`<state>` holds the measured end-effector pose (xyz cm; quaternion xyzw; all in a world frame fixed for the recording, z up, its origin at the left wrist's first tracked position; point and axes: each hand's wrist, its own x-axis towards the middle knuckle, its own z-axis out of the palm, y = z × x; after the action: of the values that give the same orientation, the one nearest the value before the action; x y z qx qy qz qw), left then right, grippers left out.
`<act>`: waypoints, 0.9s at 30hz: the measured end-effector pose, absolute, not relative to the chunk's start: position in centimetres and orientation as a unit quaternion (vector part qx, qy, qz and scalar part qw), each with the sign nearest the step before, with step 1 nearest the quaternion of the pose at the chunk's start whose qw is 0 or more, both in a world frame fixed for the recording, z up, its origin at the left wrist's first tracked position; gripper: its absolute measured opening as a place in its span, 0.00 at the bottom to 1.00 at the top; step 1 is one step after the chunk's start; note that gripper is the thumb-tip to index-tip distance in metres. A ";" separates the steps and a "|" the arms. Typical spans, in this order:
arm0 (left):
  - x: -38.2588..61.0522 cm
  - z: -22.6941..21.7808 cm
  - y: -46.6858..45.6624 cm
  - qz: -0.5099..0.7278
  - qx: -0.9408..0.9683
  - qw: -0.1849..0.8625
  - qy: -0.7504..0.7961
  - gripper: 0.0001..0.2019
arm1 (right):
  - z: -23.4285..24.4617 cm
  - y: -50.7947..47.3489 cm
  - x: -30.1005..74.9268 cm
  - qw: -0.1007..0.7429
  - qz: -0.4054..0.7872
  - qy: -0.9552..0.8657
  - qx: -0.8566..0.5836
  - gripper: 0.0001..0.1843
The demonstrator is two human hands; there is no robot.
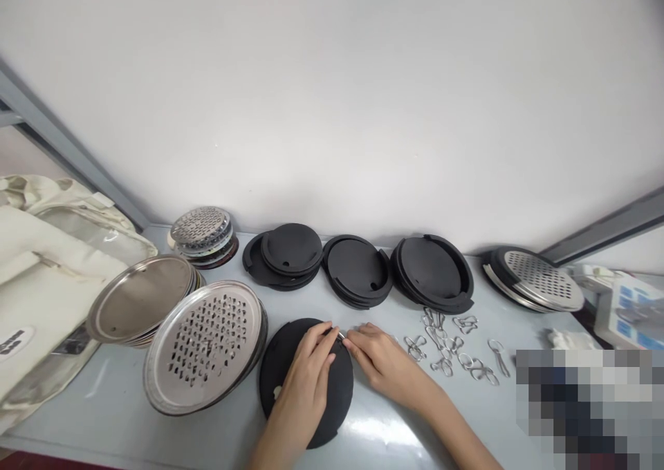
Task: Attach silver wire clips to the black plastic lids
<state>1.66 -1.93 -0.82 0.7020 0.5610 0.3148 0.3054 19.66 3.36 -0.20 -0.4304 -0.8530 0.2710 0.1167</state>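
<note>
black disc, silver perforated plate, silver wire clips, grey table

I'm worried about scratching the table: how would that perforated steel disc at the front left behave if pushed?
The perforated disc looks like thin rigid sheet metal, so it would probably stay stiff. It leans on a stack of plain discs, so a push may slide it off. Flat and round, it seems unlikely to roll.

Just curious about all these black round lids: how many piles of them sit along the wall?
3: a left pile, a middle pile and a right pile. One more black disc lies apart, under the hands.
</note>
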 end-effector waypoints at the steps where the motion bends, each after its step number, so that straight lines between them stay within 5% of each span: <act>1: 1.7 -0.8 -1.9 0.316 0.701 0.306 0.562 0.19 | -0.2 3.4 19.7 0.117 0.272 -0.853 -0.430 0.16; 27: 1.7 -1.2 -1.9 0.312 0.701 0.287 0.573 0.14 | -0.2 3.1 19.0 0.135 0.259 -0.841 -0.454 0.19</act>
<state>1.74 -1.87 -1.15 0.7013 0.5734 0.3119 0.2867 18.97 3.09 -0.23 -0.4545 -0.8414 0.2594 0.1346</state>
